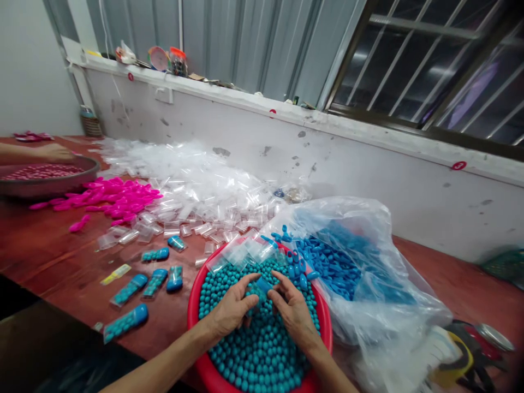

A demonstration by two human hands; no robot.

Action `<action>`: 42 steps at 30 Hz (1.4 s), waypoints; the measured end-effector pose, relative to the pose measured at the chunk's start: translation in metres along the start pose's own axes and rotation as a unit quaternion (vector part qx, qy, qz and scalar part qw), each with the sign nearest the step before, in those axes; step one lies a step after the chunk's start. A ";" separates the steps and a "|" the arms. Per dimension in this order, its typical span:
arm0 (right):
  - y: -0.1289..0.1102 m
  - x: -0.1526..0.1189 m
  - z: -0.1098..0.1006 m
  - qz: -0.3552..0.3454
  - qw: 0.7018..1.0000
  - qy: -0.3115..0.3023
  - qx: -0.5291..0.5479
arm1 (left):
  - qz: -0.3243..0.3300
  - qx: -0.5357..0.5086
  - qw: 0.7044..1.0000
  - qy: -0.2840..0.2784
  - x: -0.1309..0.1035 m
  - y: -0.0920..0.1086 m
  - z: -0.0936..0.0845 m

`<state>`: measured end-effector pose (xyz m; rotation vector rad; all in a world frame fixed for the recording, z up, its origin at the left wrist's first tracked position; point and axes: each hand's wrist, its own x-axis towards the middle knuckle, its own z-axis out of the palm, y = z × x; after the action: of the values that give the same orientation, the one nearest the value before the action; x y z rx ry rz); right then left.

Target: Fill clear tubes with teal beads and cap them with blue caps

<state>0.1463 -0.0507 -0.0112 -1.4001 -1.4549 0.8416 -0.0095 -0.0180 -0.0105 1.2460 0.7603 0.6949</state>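
Over a red basin point(193, 305) full of teal beads point(245, 349), both my hands meet at one small clear container with a blue piece at its top point(263, 285). My left hand point(234, 307) pinches its near left side between thumb and fingers. From the right, my right hand point(293, 309) has its thumb and fingertips closed on the blue end. The container's lower part is partly hidden by my fingers. Several clear empty containers point(241, 254) lie on the beads at the basin's far rim, beside loose blue caps point(298, 267).
Filled blue-capped containers point(130, 289) lie left of the basin. Clear containers point(196, 185) are heaped behind. A plastic bag point(368, 218) of blue caps stands right. Pink pieces point(118, 196) lie left, near another person's hand point(53, 154) over a bowl point(88, 172) of pink beads.
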 end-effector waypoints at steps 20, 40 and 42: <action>-0.001 -0.007 -0.005 -0.227 0.812 0.083 -0.532 | -0.017 0.028 0.999 0.011 -0.001 0.005 0.002; -0.020 -0.009 0.001 -0.045 0.994 0.033 -0.090 | -0.013 0.005 1.000 -0.005 -0.004 0.010 0.002; -0.019 -0.008 -0.002 -0.042 0.997 -0.002 -0.060 | -0.013 0.004 1.000 -0.004 -0.006 0.011 0.003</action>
<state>0.1409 -0.0610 0.0064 -1.4144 -1.5780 0.7146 -0.0116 -0.0225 0.0015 1.2430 0.7709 0.6658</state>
